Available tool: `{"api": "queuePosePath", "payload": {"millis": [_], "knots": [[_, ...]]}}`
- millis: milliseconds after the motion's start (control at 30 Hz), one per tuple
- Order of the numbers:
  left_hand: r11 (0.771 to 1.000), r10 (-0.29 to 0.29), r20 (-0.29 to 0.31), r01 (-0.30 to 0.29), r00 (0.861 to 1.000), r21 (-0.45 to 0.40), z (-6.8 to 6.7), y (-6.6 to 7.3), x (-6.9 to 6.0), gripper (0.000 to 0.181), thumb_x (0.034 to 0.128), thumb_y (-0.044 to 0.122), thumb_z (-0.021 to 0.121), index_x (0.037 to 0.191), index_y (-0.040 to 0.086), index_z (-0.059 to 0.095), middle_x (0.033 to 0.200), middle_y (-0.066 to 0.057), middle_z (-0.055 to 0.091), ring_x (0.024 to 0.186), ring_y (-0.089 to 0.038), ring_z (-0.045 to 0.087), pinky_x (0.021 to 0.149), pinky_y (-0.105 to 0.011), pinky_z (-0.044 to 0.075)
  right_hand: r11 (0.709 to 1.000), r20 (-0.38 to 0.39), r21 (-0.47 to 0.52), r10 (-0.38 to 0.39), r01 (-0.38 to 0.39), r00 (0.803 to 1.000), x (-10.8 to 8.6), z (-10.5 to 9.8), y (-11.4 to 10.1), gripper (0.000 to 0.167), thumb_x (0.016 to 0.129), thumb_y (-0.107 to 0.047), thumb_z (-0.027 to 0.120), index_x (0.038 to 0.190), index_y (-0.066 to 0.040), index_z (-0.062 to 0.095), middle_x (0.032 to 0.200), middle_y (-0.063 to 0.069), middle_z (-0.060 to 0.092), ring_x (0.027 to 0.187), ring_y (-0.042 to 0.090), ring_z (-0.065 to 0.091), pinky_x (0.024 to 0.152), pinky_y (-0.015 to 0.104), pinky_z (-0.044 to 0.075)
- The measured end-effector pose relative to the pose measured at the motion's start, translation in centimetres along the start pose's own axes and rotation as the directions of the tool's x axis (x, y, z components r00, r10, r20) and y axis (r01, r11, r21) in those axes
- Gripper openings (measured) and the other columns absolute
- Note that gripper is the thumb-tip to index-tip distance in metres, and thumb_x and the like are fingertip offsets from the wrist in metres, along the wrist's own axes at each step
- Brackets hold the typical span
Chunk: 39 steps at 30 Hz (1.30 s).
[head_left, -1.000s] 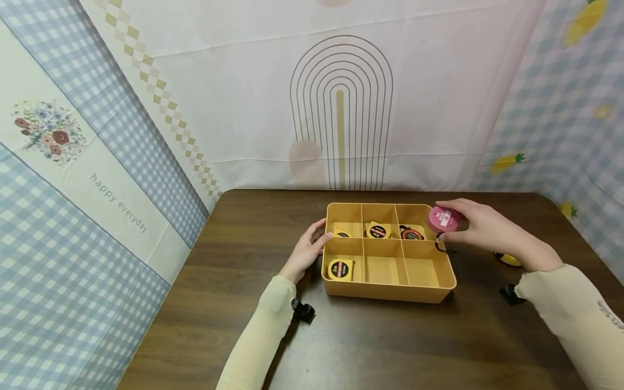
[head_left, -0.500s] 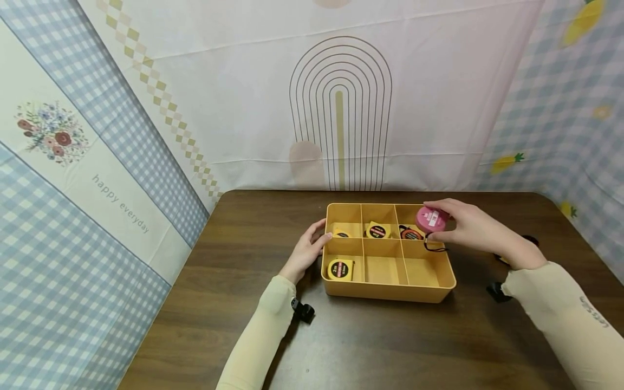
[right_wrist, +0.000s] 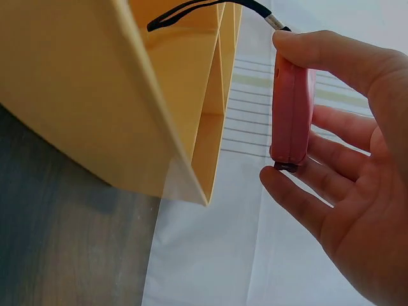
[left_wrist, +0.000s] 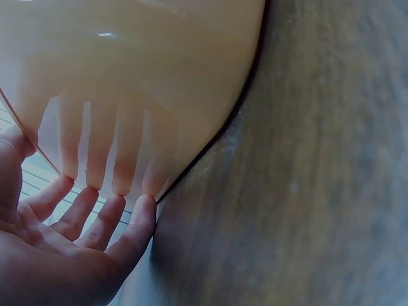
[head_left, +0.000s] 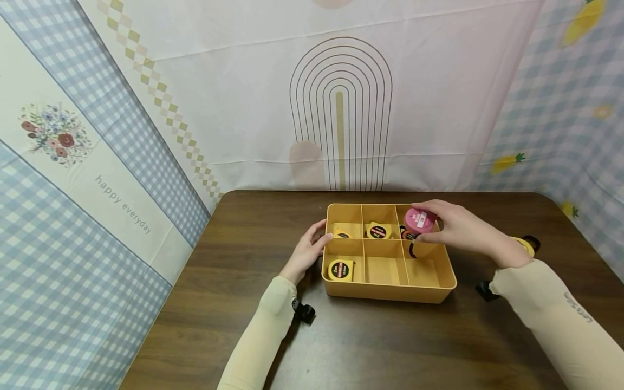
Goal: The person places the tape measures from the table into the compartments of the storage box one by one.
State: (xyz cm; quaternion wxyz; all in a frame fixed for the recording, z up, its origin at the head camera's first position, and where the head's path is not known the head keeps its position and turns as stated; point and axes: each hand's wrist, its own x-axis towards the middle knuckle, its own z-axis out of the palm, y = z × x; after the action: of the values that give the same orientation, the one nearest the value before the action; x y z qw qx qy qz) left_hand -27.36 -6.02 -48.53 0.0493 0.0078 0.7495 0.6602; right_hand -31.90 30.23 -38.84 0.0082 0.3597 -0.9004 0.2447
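My right hand (head_left: 453, 225) holds a round pink tape measure (head_left: 418, 220) between thumb and fingers, above the back-right compartment of a yellow divided box (head_left: 390, 291). Its black wrist strap (right_wrist: 210, 7) hangs loose from the thumb end in the right wrist view. My left hand (head_left: 308, 250) grips the box's left side, thumb over the rim and fingertips against the outer wall (left_wrist: 146, 83). Inside, a yellow tape measure (head_left: 339, 270) sits front left, another (head_left: 377, 231) back middle. One in the back left is mostly hidden; a black-and-orange one (head_left: 407, 233) shows partly below the pink one.
Behind my right forearm, a yellow and black object (head_left: 526, 246) lies partly hidden on the dark wooden table (head_left: 234, 260). Patterned cloth (head_left: 253, 108) hangs behind the table and along both sides.
My right hand has carried the pink tape measure leftward, from the box's right edge to over the back-right compartment. The left hand and box have stayed in place.
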Motion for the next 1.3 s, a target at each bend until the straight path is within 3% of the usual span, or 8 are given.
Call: {"api": "queuePosePath", "payload": {"millis": [333,567,767,867,1100,1300], "knots": [[1.000,0.010,-0.015,-0.010,1.000,0.016,0.1,0.0,0.2,0.058,0.1034,0.025,0.059,0.156,0.012,0.038,0.150,-0.015,0.049,0.129,-0.028,0.054,0.095,-0.044,0.052,0.999,0.007,0.048,-0.020,0.020,1.000,1.2,0.6,-0.7,0.074,0.080,-0.031,0.087,0.140,0.000,0.056,0.128,0.017,0.061,0.113,0.031,0.059,0.096,0.052,0.048],[1.000,-0.009,0.010,0.009,1.000,0.006,0.7,3.1,-0.7,0.059,0.1041,0.019,0.057,0.156,0.003,0.034,0.152,-0.025,0.042,0.131,-0.035,0.051,0.098,-0.047,0.051,0.996,0.020,0.068,-0.067,0.065,0.998,2.6,1.1,0.1,0.074,0.080,-0.030,0.087,0.140,0.000,0.056,0.130,0.017,0.060,0.115,0.032,0.058,0.097,0.053,0.048],[1.000,-0.016,-0.007,0.016,1.000,-0.002,1.0,3.2,-0.2,0.059,0.1040,0.019,0.057,0.156,0.003,0.034,0.152,-0.025,0.042,0.130,-0.034,0.052,0.096,-0.045,0.052,0.993,0.038,0.082,-0.091,0.088,0.995,3.6,1.4,0.2,0.073,0.081,-0.029,0.087,0.140,0.000,0.056,0.130,0.018,0.061,0.116,0.033,0.057,0.098,0.055,0.047],[1.000,-0.028,-0.002,0.028,1.000,-0.003,0.8,2.9,0.0,0.061,0.1036,0.020,0.058,0.156,0.004,0.033,0.153,-0.024,0.042,0.130,-0.034,0.053,0.097,-0.046,0.052,0.992,0.049,0.090,-0.090,0.086,0.995,3.6,1.6,-0.2,0.072,0.081,-0.028,0.086,0.140,0.000,0.055,0.130,0.018,0.061,0.118,0.035,0.056,0.099,0.056,0.045],[0.999,-0.031,0.005,0.031,1.000,0.009,0.1,0.5,0.7,0.062,0.1041,0.021,0.058,0.158,0.006,0.031,0.153,-0.022,0.043,0.131,-0.034,0.052,0.096,-0.047,0.052,0.992,0.079,0.118,-0.057,0.047,0.995,3.2,2.6,-1.6,0.076,0.080,-0.024,0.087,0.143,0.000,0.053,0.135,0.017,0.058,0.122,0.031,0.054,0.099,0.050,0.048],[1.000,-0.013,-0.009,0.013,1.000,0.008,0.2,0.0,0.4,0.061,0.1037,0.026,0.059,0.158,0.013,0.034,0.152,-0.017,0.045,0.131,-0.031,0.052,0.096,-0.045,0.052,0.990,0.085,0.129,-0.060,0.049,0.995,2.6,3.2,-2.5,0.077,0.080,-0.031,0.087,0.142,0.000,0.054,0.133,0.015,0.059,0.116,0.027,0.057,0.095,0.047,0.049]]}}
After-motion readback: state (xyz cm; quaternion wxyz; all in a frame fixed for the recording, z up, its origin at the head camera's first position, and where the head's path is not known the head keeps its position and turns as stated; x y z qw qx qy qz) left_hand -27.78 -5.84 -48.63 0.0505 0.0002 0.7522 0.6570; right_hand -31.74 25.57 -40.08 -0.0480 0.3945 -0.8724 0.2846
